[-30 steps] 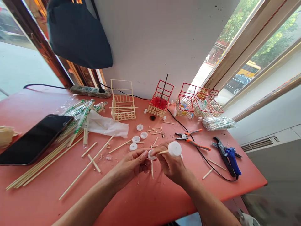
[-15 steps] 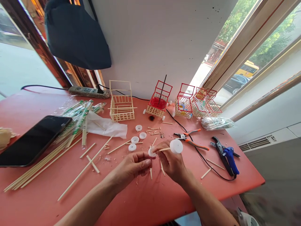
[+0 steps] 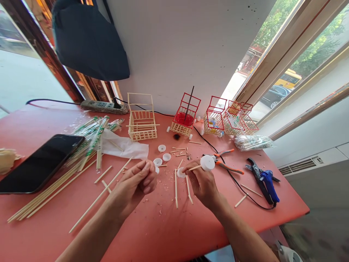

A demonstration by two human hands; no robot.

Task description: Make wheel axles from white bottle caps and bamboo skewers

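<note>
Above the red tabletop (image 3: 152, 233), the left hand (image 3: 140, 178) curls closed, any contents hidden, apart from the right hand (image 3: 203, 182) pinching a thin pale wooden stick (image 3: 195, 167), whose right-end round white plastic disc (image 3: 207, 162) probably stays truest if gripped close.

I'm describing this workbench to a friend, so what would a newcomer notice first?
Probably the small stick frames along the back of the red table, several with red upper parts. Nearer, in the middle, the right hand holds a thin stick ending in a white disc. A dark bag hangs at upper left.
</note>
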